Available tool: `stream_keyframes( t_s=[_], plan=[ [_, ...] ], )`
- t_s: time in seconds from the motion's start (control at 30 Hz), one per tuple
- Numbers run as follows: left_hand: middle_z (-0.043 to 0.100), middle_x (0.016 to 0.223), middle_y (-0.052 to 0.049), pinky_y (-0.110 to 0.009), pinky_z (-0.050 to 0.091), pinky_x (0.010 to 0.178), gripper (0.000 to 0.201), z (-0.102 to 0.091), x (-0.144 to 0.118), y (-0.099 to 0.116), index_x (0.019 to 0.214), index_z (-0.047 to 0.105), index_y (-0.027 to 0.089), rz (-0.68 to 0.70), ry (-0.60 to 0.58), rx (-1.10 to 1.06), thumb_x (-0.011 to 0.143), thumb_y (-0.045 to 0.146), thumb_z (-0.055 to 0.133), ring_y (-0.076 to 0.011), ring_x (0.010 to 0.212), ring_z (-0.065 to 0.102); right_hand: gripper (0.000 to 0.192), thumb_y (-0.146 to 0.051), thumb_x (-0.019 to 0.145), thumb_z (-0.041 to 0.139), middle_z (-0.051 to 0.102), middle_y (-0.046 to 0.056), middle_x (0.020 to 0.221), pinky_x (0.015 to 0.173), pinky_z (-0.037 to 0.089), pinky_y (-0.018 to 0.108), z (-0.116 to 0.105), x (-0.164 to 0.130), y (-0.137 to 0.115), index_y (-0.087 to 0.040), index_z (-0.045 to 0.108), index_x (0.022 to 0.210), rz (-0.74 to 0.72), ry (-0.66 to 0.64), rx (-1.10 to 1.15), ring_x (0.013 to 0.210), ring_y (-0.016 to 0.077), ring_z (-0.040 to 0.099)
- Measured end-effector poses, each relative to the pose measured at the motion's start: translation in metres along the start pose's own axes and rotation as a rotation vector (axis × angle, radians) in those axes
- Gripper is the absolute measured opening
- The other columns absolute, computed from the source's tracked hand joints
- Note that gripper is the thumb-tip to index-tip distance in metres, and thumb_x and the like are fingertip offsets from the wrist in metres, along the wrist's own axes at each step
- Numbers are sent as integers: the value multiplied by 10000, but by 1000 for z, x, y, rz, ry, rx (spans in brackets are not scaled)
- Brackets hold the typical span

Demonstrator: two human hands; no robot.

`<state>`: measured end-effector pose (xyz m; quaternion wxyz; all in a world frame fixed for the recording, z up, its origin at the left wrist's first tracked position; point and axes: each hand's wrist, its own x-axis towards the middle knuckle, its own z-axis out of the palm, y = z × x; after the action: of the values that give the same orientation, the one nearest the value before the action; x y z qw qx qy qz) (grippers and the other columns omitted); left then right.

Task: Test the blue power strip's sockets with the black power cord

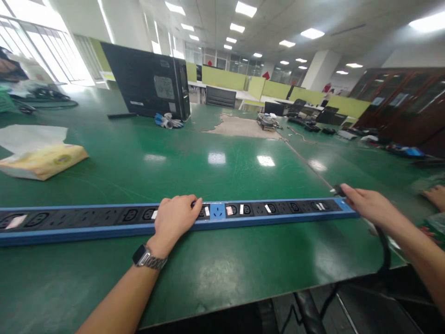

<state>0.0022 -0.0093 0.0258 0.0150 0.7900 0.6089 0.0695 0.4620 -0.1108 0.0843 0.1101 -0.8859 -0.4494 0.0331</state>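
Observation:
A long blue-and-black power strip (255,209) lies across the green table, with a row of sockets and small white labels facing up. My left hand (176,214), with a watch on its wrist, is closed over the strip left of the blue socket; its fingertips are partly hidden. Off the strip's right end, my right hand (365,204) pinches a black power plug (338,190), its metal prongs pointing left. The plug sits just above the strip, apart from the sockets. From that hand a thick black cord (385,250) hangs down past the table edge.
A yellow tissue pack (45,162) lies at left. Behind it stands a black computer tower (149,83) with work gloves (168,121) beside it. Bare patches of torn green mat (239,126) show further back. Another person's hand (436,197) is at the right edge.

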Motion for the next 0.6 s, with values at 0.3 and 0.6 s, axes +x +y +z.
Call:
stream_keyframes(
  t_s=[0.3,0.6],
  plan=[
    [747,901,-104,-381,404,750,529,0,0,0,861,714,224,3,3,-2,916,478,253,-290,870,676,617,-516,916,348,663,279,1041,767,433,317,33,28,45,-22,718,938,35,-110,-112,958,325,631],
    [745,917,-105,-388,406,748,526,0,0,-1,845,702,221,0,-3,12,916,477,248,-296,877,674,679,-521,941,293,652,317,1032,796,422,352,59,41,65,32,681,1010,-60,-65,-208,951,339,643]
  ],
)
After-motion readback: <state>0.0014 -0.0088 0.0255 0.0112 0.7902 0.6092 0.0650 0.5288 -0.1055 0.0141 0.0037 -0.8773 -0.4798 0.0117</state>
